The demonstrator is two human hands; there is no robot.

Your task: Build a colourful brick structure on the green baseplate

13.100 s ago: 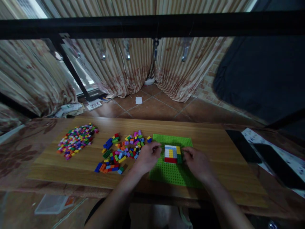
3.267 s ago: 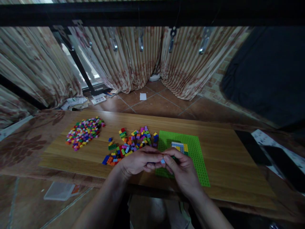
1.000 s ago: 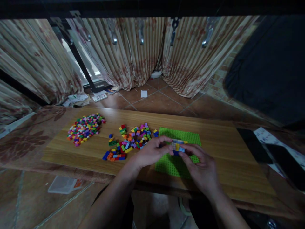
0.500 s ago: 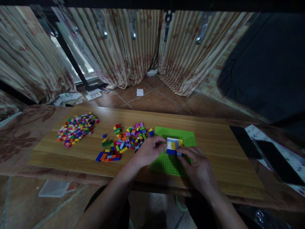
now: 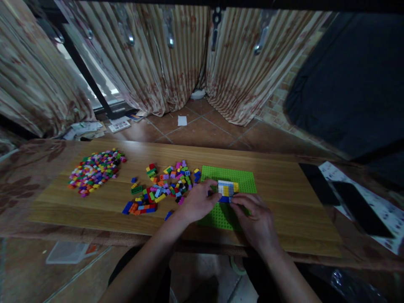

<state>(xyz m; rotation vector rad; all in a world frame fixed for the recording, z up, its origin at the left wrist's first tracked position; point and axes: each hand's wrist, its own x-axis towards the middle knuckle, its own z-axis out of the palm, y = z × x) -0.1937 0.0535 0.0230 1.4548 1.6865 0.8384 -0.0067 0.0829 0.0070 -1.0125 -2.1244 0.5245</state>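
Note:
A green studded baseplate (image 5: 243,179) lies on a wooden board (image 5: 284,202). On it stands a small block of stacked bricks (image 5: 226,188), white, yellow and blue. My left hand (image 5: 197,203) curls against the block's left side, fingers closed on it. My right hand (image 5: 254,221) pinches at the block's front edge, where a blue brick shows. What its fingertips hold is hidden. A pile of mixed loose bricks (image 5: 160,189) lies just left of the baseplate.
A second heap of small coloured pieces (image 5: 93,171) sits at the board's far left. One blue brick (image 5: 168,215) lies near the front edge. Dark flat items (image 5: 356,206) rest at the right. Curtains and a tiled floor lie beyond.
Both hands stayed on the brick block while the view shifted slightly. A blue brick now lies alone near the board's front edge.

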